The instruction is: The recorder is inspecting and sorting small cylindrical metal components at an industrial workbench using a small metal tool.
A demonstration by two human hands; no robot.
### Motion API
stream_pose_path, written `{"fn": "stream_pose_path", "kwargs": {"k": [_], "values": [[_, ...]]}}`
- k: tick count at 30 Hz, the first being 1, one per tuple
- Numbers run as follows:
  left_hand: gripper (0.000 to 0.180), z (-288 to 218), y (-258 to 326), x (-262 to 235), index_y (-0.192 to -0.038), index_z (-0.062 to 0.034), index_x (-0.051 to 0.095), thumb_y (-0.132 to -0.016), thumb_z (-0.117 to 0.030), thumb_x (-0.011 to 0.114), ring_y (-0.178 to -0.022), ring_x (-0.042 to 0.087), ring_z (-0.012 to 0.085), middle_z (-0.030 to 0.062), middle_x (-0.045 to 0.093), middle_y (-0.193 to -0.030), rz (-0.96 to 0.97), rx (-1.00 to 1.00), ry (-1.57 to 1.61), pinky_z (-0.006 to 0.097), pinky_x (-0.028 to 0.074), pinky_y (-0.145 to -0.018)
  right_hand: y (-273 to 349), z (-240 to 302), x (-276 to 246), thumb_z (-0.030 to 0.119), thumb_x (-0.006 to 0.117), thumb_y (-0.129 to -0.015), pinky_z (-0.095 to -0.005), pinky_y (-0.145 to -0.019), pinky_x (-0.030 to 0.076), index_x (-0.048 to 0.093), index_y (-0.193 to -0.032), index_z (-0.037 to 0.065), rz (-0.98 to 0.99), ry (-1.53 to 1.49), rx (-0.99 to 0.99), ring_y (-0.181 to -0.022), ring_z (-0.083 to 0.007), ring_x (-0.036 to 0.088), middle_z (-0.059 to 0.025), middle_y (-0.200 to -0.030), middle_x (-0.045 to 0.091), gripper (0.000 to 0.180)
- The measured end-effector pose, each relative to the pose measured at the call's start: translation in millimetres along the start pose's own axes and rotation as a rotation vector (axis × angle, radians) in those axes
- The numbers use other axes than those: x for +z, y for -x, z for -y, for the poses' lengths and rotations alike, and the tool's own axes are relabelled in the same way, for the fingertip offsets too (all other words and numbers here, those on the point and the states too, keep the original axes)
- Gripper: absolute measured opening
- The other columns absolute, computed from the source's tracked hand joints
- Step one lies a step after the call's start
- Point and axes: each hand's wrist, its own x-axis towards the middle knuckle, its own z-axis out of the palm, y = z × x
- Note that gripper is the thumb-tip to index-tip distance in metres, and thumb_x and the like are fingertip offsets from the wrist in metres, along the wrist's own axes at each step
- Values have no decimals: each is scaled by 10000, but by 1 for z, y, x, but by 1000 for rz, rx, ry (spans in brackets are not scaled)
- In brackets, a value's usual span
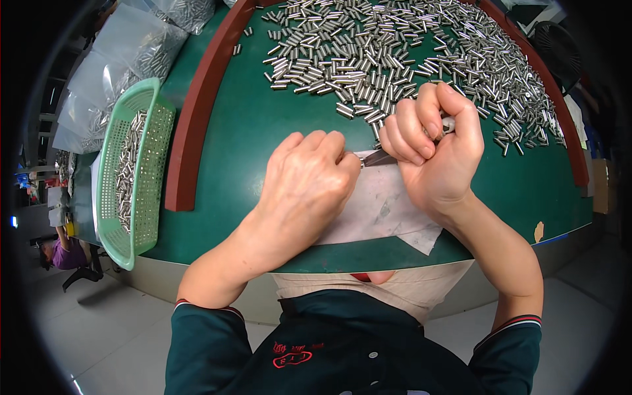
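Observation:
My left hand [306,178] is closed, back upward, with the shiny end of a small metal pin [362,162] just showing beyond its fingers. Opposite it, my right hand [438,145] is curled round a tool with a pointed grey metal blade [379,158], likely a small knife. The handle is mostly hidden in my fist; a pale rounded bit of it shows near the thumb. The blade's tip reaches to the pin by my left fingers. Below both hands a whitish, stained cloth or paper sheet [375,207] lies on the green tabletop [234,158].
Many loose metal pins [355,66] spread across the far table between raised dark-red wooden rails [197,138]. On the left stands a green plastic basket [148,197] holding pins. Clear plastic bags of pins [155,56] sit behind it. A person [68,253] is farther off at left.

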Motion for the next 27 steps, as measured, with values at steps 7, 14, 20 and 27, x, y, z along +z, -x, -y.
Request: {"fn": "stream_pose_path", "kwargs": {"k": [7,14,20,27], "values": [[97,-3,2,1,-694,-42,558,-653,-74,639,-596,487,198,54,456,-655,1,5,-1,308,370,-541,1,1,1,240,307,-865,-231,-415,184,288,-568,106,-2,-11,-11,-399,-82,192,6,-434,266,326],[95,-2,1,1,-669,-39,548,-653,-70,637,-583,487,207,60,453,-644,-3,4,19,316,378,-535,0,-2,2,225,312,-858,-227,-406,186,285,-567,99,-4,10,-39,-401,-78,195,3,-434,267,318],[91,0,-1,2,-655,-32,548,-654,-68,632,-559,486,227,69,457,-625,-17,-6,70,326,384,-518,0,-4,2,225,312,-860,-223,-400,187,282,-564,100,10,68,-67,-401,-75,193,4,-432,267,322],[87,2,-2,2,-648,-24,553,-643,-62,631,-560,499,248,79,469,-611,-28,-15,137,348,398,-509,3,-7,4,286,285,-887,-246,-422,197,283,-553,127,36,183,-69,-388,-87,174,20,-419,263,370]]}}
